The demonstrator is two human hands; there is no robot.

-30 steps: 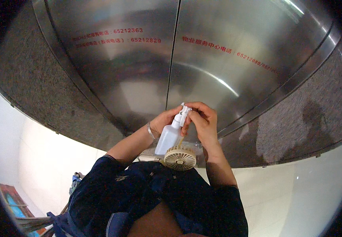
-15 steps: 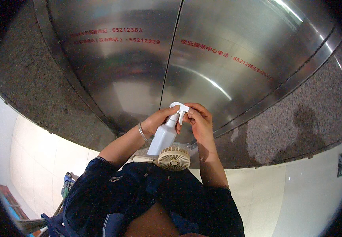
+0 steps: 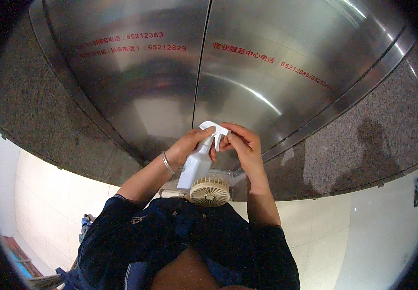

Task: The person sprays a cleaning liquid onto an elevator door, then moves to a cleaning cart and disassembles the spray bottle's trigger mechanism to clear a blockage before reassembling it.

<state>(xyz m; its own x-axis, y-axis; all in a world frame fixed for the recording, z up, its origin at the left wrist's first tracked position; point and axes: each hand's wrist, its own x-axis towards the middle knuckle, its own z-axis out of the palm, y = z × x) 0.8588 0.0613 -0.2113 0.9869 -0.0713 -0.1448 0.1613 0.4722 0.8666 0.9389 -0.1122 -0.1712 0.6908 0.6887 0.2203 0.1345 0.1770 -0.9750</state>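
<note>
A white spray bottle [image 3: 197,164] with a trigger head is held up in front of closed steel lift doors [image 3: 170,82]. My left hand [image 3: 188,145] wraps around the bottle's neck and upper body; a thin bracelet sits on that wrist. My right hand [image 3: 243,145] has its fingers at the nozzle end of the trigger head. A small round beige fan [image 3: 210,192] hangs at my chest just below the bottle.
The two steel door panels meet at a centre seam [image 3: 201,72] and carry red printed lines. Dark speckled granite [image 3: 363,145] frames the doors on both sides. Pale tiled floor [image 3: 49,193] lies below, with a bag and red-blue items at the lower left [image 3: 20,261].
Both hands and the bottle stay together at chest height. The view has shifted slightly, and the doors look closer and more central.
</note>
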